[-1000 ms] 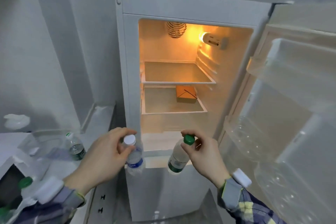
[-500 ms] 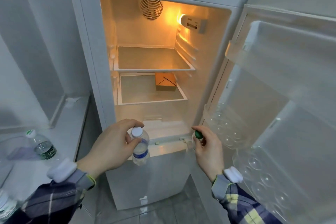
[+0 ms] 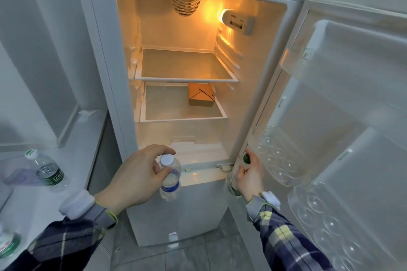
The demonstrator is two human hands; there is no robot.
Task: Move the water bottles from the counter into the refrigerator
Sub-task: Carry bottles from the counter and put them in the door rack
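White-capped clear plastic bottle (image 3: 169, 179) hangs pinched at its neck by the left hand (image 3: 141, 176), still before the open white refrigerator (image 3: 105, 72). Right hand (image 3: 250, 175), gripping the green-capped bottle (image 3: 246, 159), has shifted rightward to the clear door shelf (image 3: 277, 156).

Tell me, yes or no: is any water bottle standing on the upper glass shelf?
No: the upper glass shelf is bare, and only a small orange cardboard box sits on the lower shelf.

**One view, from my head**

The camera on my head looks forward and down, close to the open refrigerator (image 3: 105, 55), straight into its lit interior. My two forearms reach in from the bottom edge; the counter (image 3: 72, 160) sits at the left.
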